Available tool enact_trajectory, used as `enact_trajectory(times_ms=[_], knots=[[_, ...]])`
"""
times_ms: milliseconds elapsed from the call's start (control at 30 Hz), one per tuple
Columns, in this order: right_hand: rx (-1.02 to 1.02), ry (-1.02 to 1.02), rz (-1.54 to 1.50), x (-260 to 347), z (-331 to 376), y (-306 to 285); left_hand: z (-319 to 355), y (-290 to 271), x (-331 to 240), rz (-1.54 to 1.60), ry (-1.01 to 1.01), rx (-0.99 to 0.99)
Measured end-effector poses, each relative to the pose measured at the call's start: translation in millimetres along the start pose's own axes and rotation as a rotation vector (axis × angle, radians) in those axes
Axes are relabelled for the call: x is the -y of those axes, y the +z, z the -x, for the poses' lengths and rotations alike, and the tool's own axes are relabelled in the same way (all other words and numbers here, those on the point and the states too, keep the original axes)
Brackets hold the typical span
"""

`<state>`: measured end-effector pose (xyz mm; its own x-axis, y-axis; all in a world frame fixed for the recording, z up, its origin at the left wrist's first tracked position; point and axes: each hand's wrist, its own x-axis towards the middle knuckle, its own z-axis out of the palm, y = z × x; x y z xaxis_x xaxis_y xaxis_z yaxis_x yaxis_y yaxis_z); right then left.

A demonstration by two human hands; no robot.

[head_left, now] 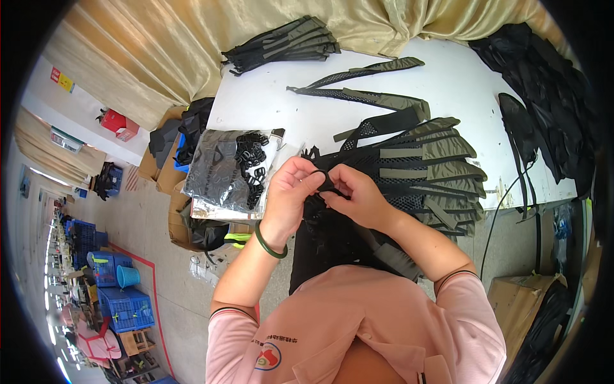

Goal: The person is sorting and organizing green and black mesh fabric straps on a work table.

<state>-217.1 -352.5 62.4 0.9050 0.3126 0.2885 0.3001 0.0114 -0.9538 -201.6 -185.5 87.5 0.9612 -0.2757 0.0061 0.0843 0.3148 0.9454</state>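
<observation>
My left hand [291,193] and my right hand [355,196] meet at the table's near edge, both pinching a small dark strap end [327,182]. Part of that piece bends into a loop between the fingertips. Whether a buckle sits on it is hidden by the fingers. Right beside my right hand, several olive and black padded shoulder straps [441,171] lie fanned out in layers. Close to my left hand rests a clear plastic bag [214,168] with black plastic buckles [251,163] in and on it. Dark fabric [329,240] hangs down over my lap under the hands.
On the white table [268,96], more straps [374,86] lie singly, and a strap stack [281,45] sits by the gold curtain [153,45]. A black fabric heap [543,96] covers the right side. Cardboard boxes [181,221] stand left, blue crates [125,307] beyond.
</observation>
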Motion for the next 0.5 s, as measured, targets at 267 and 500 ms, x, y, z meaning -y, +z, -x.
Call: enact_trajectory(times_ms=[267,500], knots=[[-0.058,0.042,-0.092,-4,1,-2,4,4,0,0.030,0.044,0.034],[0.140,0.286,-0.495,-9,15,-14,-3,-7,7,-0.034,0.145,-0.045]])
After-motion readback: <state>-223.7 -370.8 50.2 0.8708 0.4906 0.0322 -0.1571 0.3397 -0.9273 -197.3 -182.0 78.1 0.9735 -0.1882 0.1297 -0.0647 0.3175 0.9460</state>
